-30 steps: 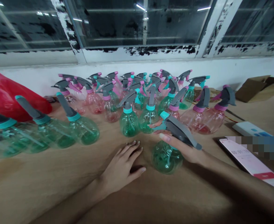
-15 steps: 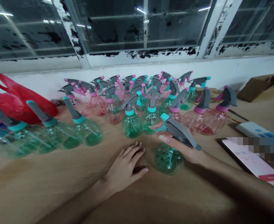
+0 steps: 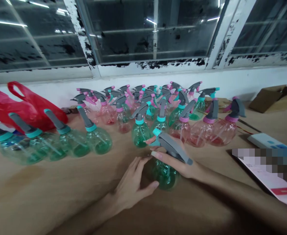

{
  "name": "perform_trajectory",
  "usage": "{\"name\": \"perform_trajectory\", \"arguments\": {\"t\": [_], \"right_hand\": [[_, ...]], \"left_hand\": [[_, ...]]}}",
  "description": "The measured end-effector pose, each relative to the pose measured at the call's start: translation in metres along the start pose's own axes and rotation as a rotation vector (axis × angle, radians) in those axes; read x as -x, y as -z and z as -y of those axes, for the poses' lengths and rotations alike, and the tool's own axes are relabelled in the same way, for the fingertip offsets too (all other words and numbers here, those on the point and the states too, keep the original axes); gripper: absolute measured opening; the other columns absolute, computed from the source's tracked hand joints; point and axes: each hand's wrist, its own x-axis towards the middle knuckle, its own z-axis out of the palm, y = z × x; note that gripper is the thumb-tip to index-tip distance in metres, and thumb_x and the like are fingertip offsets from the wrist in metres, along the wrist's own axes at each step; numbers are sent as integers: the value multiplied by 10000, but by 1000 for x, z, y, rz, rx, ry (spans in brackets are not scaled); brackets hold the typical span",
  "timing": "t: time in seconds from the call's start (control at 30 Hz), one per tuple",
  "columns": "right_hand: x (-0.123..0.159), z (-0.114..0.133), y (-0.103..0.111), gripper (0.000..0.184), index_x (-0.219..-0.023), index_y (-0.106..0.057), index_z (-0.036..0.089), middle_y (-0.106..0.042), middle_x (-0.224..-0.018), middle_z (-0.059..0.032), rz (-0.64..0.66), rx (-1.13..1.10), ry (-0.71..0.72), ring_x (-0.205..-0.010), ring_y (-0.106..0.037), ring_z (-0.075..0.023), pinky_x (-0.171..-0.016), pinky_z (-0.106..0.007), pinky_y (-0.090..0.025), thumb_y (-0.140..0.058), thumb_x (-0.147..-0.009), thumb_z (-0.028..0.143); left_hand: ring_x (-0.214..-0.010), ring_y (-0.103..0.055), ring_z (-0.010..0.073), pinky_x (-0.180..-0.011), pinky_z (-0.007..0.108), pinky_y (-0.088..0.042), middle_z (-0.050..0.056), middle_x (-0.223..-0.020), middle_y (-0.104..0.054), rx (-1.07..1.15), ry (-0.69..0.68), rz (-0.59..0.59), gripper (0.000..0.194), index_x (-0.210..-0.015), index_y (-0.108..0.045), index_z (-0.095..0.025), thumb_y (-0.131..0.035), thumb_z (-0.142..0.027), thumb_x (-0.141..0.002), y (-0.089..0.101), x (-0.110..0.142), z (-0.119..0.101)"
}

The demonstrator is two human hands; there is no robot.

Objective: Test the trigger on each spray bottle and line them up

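Observation:
My right hand [image 3: 175, 160] is wrapped round the neck of a green spray bottle [image 3: 166, 179] with a grey trigger head and a turquoise nozzle. The bottle tilts a little, and whether its base touches the table cannot be told. My left hand [image 3: 133, 182] is beside the bottle's left side, its thumb and fingers apart in a curve and its fingertips close to the bottle. Just behind, a green spray bottle [image 3: 140, 132] and a pink one [image 3: 180, 130] stand upright.
Several green spray bottles [image 3: 99, 140] stand in a row at left, before a red plastic bag [image 3: 43, 111]. Many pink and green ones crowd the back by the wall. At right are a phone [image 3: 263, 176], a white box-like device [image 3: 268, 140] and an open cardboard box [image 3: 273, 98].
My right hand has brought the spray bottle left and nearer to me. My left hand has lifted from lying flat on the table and turned toward the bottle. The view has shifted slightly.

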Motion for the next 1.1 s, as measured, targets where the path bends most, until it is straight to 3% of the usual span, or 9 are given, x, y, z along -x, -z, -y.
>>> {"name": "perform_trajectory", "arguments": {"t": [0.1,0.27,0.43,0.6,0.7,0.83,0.93,1.1], "right_hand": [[-6,3,-14,307,-1085,-573,212,-637,-1023,-42,7,-33,22,-930,-632,-197,-813,-336,-512,-624,-796,305],[-22,5,-45,336,-1094,-574,189,-638,-1057,-66,42,-50,39,-896,-644,-192,-794,-331,-513,-610,-800,347],[-41,4,-79,347,-1111,-575,226,-656,-1093,-43,33,18,115,-920,-642,-181,-817,-315,-501,-593,-804,387],[-62,4,-99,370,-1096,-591,231,-678,-961,-30,-19,184,192,-823,-630,-176,-771,-325,-501,-583,-800,454],[-72,6,-94,429,-1091,-586,216,-658,-1034,-59,-1,298,233,-931,-607,-202,-834,-344,-479,-610,-765,495],[-76,11,-65,681,-1257,-489,171,-562,-1262,-116,117,506,180,-1140,-521,-272,-945,-417,-420,-667,-695,513],[-71,13,-40,569,-1151,-582,218,-653,-1142,-86,164,621,38,-1024,-603,-284,-850,-434,-475,-645,-700,558],[-60,8,-14,383,-923,-662,238,-725,-932,-46,84,683,-117,-778,-677,-227,-668,-371,-525,-576,-760,574]], "left_hand": [[-1225,-409,320,-967,522,-375,151,-1319,-429,-4,-26,-61,640,-1364,-203,-220,-545,-348,-838,0,11,-2],[-1206,-408,323,-952,536,-387,165,-1293,-407,15,26,-258,694,-1373,-177,-211,-573,-358,-823,6,31,-3],[-1141,-465,299,-923,502,-414,132,-1231,-463,-50,105,-348,559,-1302,-285,-228,-576,-382,-850,30,42,-1],[-1069,-504,287,-884,463,-433,94,-1128,-521,-198,178,-396,388,-1153,-414,-220,-575,-395,-847,48,45,10],[-1032,-503,294,-859,470,-428,93,-1074,-534,-320,147,-441,328,-1092,-453,-204,-561,-397,-849,55,42,15],[-1003,-500,298,-816,462,-421,98,-1077,-546,-448,116,-464,289,-1058,-497,-198,-541,-404,-861,66,33,19],[-979,-503,304,-793,459,-417,106,-1073,-546,-548,140,-453,351,-1097,-529,-183,-560,-430,-850,72,23,24],[-958,-485,327,-781,463,-422,124,-1061,-507,-689,225,-460,424,-1132,-580,-178,-575,-477,-832,77,8,35]]}}
